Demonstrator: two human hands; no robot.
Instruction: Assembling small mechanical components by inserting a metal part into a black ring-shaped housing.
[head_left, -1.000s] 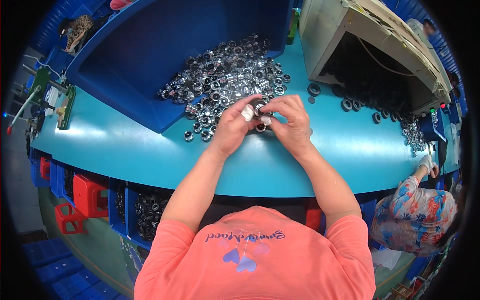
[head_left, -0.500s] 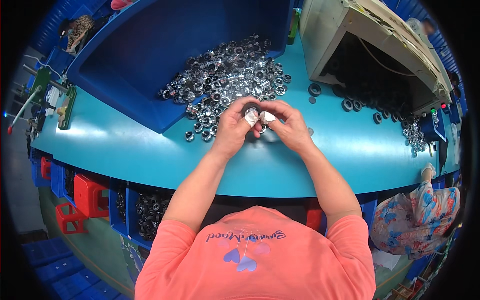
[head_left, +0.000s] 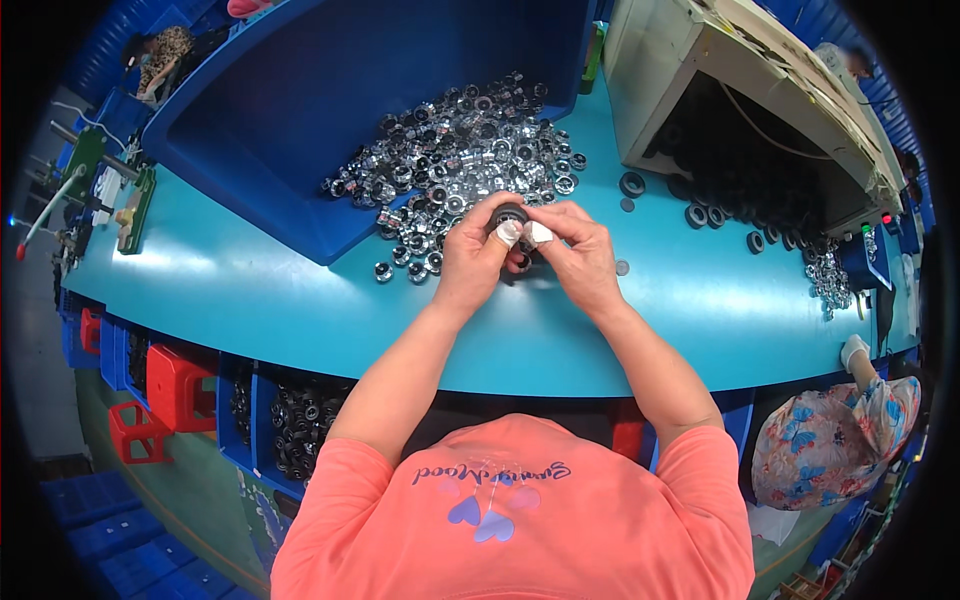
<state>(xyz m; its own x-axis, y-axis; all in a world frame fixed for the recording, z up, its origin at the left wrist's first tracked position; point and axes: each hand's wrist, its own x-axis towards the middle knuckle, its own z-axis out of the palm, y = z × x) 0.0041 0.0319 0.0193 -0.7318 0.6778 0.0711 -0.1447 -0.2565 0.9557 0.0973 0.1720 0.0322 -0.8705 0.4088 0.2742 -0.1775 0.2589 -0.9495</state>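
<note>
Above the teal table, both my hands meet around a small wheel with a black tyre ring point(head_left: 509, 213). My left hand point(head_left: 470, 262) is closed on its left side, fingers curled behind and thumb in front. From the right, my right hand point(head_left: 583, 258) pinches the same wheel with its thumb and fingers. White wrapping covers both thumb tips. The thumbs and fingers hide most of the wheel's middle. Just beyond my hands spreads a heap of shiny clear-and-black wheel hubs point(head_left: 470, 150), spilling out of a large blue bin point(head_left: 260, 170) lying open toward me.
A cream box-shaped machine point(head_left: 650, 90) stands at the right, with many black tyre rings point(head_left: 755, 242) in and before it. Farther right lie more shiny hubs point(head_left: 826, 275) by a small blue box. A co-worker's flowered sleeve point(head_left: 835, 440) shows at the right edge. Red stools point(head_left: 180, 388) stand lower left.
My fingers have shifted slightly around the wheel, and the right fingers lie flatter over it. The co-worker's gloved hand at the right has moved a little. The whole view has shifted slightly.
</note>
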